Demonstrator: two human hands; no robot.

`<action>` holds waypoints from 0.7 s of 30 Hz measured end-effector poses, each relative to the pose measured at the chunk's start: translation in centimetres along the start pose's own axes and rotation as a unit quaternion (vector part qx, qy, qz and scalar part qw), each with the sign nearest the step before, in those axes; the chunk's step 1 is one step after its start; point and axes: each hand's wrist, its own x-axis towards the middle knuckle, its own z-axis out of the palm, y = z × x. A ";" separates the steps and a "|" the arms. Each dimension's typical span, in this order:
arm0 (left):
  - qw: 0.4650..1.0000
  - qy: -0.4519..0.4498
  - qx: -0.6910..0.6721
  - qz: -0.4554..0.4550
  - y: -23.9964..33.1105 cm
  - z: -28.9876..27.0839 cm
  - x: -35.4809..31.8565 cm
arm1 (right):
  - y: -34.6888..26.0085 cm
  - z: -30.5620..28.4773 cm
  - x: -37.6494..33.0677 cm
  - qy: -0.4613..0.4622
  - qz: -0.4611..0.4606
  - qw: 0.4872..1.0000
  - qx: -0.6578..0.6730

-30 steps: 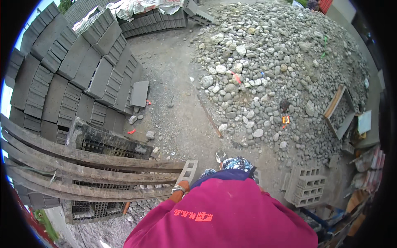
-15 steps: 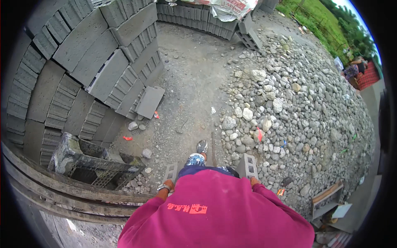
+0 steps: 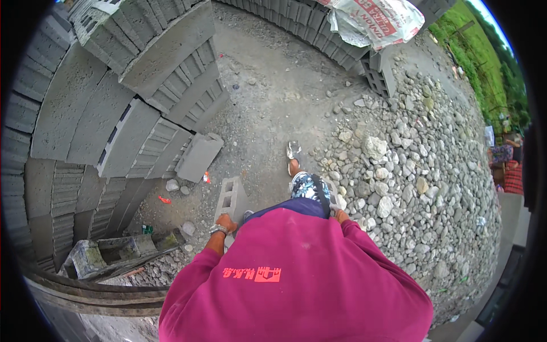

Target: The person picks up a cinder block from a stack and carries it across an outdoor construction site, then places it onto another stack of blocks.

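An open yard of packed grey dirt (image 3: 268, 97) is spreading out below, with a big stack of concrete blocks (image 3: 102, 114) rising to the left and a bed of river stones (image 3: 410, 171) to the right. The person in a magenta sweatshirt (image 3: 296, 285) is walking, one sandalled foot (image 3: 293, 153) stepping ahead.

The left hand (image 3: 225, 223) is carrying a hollow concrete block (image 3: 231, 199); its fingers are wrapping closed around the near end, and the block is sticking out forward and hanging just above the ground. The right hand (image 3: 341, 215) is closed around the near end of a second block (image 3: 335, 196), mostly hidden behind the patterned shorts (image 3: 309, 187), so little of the grip is showing.

A single loose block (image 3: 198, 158) is leaning at the foot of the stack, ahead and left of the left fingers. A broken, mossy block (image 3: 108, 251) is lying behind and left of them, beside curved planks (image 3: 91, 293). A white sack (image 3: 373, 20) is lying on another row of blocks far ahead.

Judging by this, both blocks are picked up and in transit; setting them down is what remains.
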 end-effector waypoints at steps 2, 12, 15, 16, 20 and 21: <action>1.000 -0.023 -0.010 -0.007 4.8 -3.9 4.3 | 0.1 -5.8 6.4 0.022 -0.015 1.000 0.003; 0.990 0.019 -0.136 -0.001 18.5 -16.9 22.1 | -6.6 -28.0 28.7 0.023 -0.082 0.994 -0.067; 0.990 0.003 -0.133 0.041 22.8 -19.4 30.5 | -11.9 -37.3 33.8 -0.074 0.008 0.987 -0.144; 0.989 0.004 -0.147 0.017 24.2 -21.0 32.6 | -13.4 -39.4 35.5 -0.045 -0.015 0.990 -0.136; 0.972 0.012 -0.234 -0.015 32.1 -29.7 37.5 | -11.5 -47.5 50.7 0.002 -0.128 0.972 -0.196; 0.970 0.018 -0.240 -0.014 33.4 -31.3 38.9 | -13.9 -50.4 52.9 -0.014 -0.124 0.971 -0.204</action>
